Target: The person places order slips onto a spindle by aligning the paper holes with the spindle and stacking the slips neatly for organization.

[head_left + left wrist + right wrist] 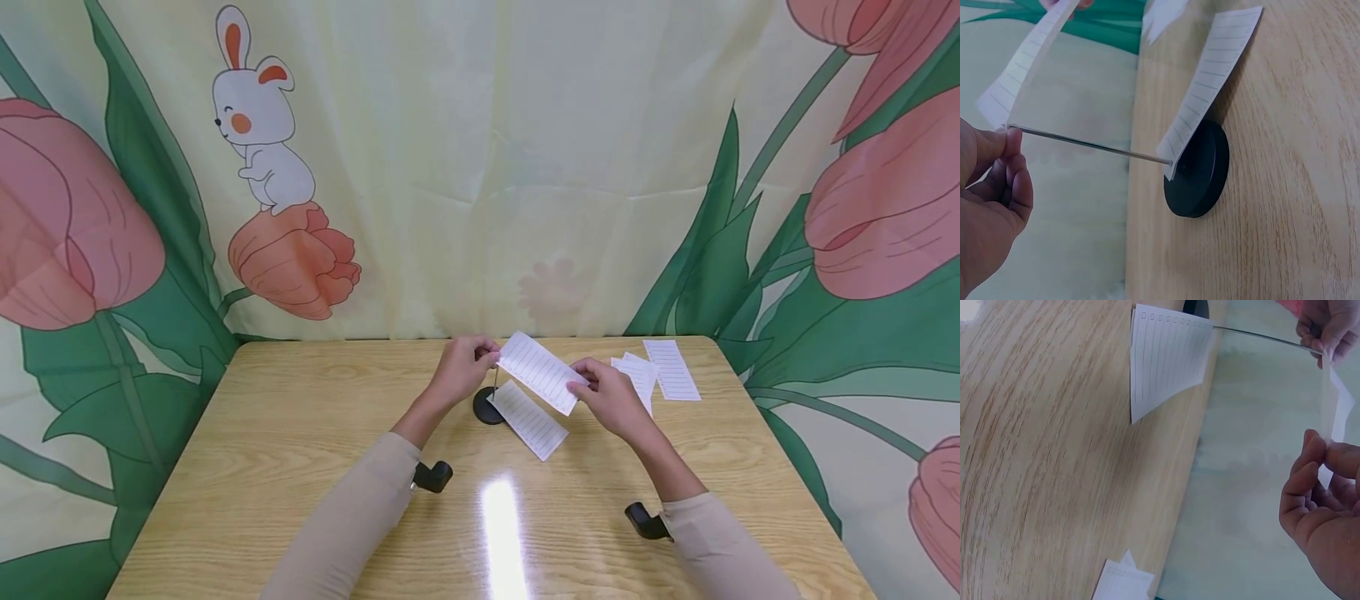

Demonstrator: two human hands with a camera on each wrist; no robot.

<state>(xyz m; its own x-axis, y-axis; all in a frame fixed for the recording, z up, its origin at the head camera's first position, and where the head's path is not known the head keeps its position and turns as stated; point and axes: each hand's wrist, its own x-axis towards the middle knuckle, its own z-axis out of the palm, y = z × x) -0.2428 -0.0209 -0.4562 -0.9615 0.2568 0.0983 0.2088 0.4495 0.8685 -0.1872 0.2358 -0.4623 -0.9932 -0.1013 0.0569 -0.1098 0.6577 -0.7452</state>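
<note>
A lined paper slip (542, 372) is stretched between both hands above a paper spike with a round black base (486, 408) and a thin upright metal rod (1091, 144). At the rod's top, my left hand (463, 368) pinches one corner of the slip between thumb and fingers. My right hand (609, 396) pinches the slip's other end. Lower down, another lined slip (534, 423) is pierced by the rod near the base and slants out toward the right. Whether the rod's tip has gone through the held slip is hidden by the left fingers.
Several more lined slips lie at the table's back right, some overlapping (637, 373) and one apart at the edge of the group (672, 369). The wooden table (315, 417) ends at a printed curtain (450, 208) behind it. A black device sits at each wrist.
</note>
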